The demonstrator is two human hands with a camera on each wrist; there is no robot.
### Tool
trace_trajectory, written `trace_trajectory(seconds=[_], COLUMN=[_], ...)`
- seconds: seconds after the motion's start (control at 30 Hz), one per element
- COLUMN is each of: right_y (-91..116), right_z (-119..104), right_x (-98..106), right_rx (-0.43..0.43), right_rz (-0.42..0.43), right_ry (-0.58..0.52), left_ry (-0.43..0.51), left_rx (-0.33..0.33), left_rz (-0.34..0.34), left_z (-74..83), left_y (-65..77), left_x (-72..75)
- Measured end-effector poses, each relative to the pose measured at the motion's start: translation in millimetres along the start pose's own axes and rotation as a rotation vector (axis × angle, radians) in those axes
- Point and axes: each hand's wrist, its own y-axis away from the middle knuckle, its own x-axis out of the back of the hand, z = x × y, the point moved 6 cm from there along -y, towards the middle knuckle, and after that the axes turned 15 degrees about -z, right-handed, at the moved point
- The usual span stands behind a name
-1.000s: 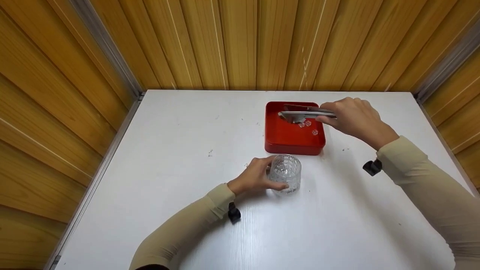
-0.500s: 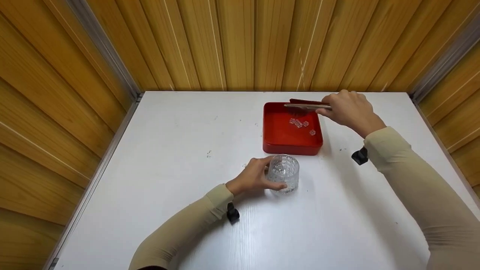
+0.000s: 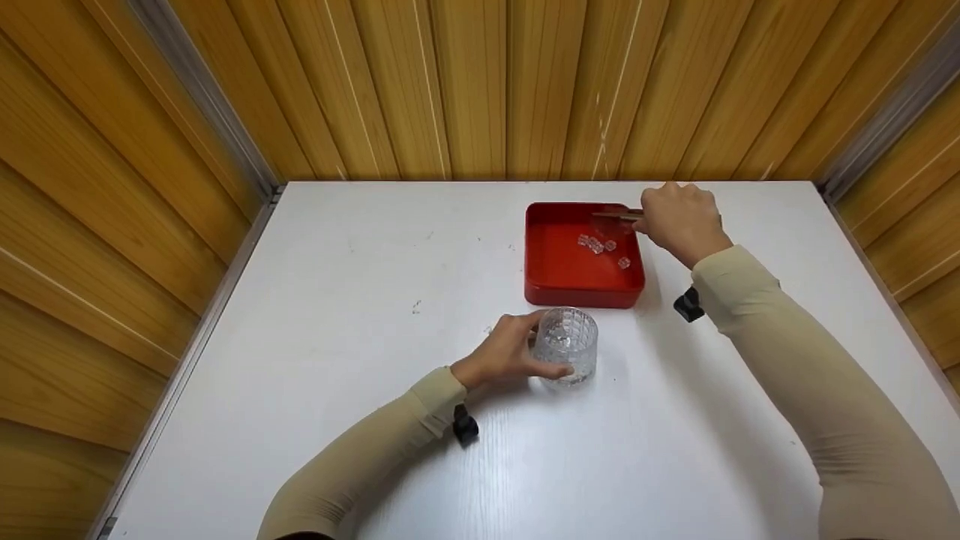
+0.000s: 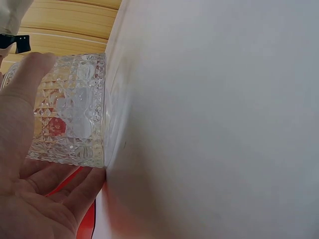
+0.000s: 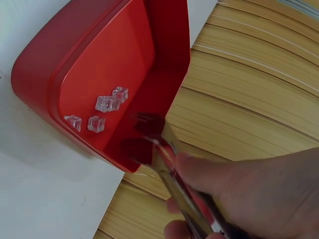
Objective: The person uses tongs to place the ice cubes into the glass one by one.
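Head view, tongs [image 3: 624,215] at box [image 3: 585,295] corner, cubes [image 3: 596,246] apart (slightly)

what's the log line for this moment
left hand: holds glass on table | right hand: holds tongs at box | cubes: in box

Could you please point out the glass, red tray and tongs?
Glass [image 4: 72,109]: left wrist view, on its patterned side wall.
Red tray [image 3: 585,298]: head view, on its near outer wall.
Tongs [image 5: 172,186]: right wrist view, on one arm.
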Motion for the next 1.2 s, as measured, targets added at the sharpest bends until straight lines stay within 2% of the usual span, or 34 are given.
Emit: trace_trajectory(seconds=[0.13,0.53,0.9,1.2], right_y=[-1.5,-7.1,-13.7,-17.5], right_z=[-1.5,-1.4,-0.6,-3.0], right_x=[-4.6,-11.2,-28.0,-30.3], right_rx=[-0.020,-0.026,-0.056,-0.069], right_rz=[-0.023,-0.048,-0.063,-0.076], right_ry=[0.017,0.016,0.035,0.055], left_ry=[0.021,0.004,0.011,0.009], left_rx=[0.002,0.002,0.011,0.004], left_rz=[-0.003,-0.003,-0.008,-0.007], left_z=[-0.7,-1.9,-3.2,-3.7], left_y=[0.0,-0.7,-0.6,-1.1], left_x=[-0.4,-0.4,-2.0,-1.3])
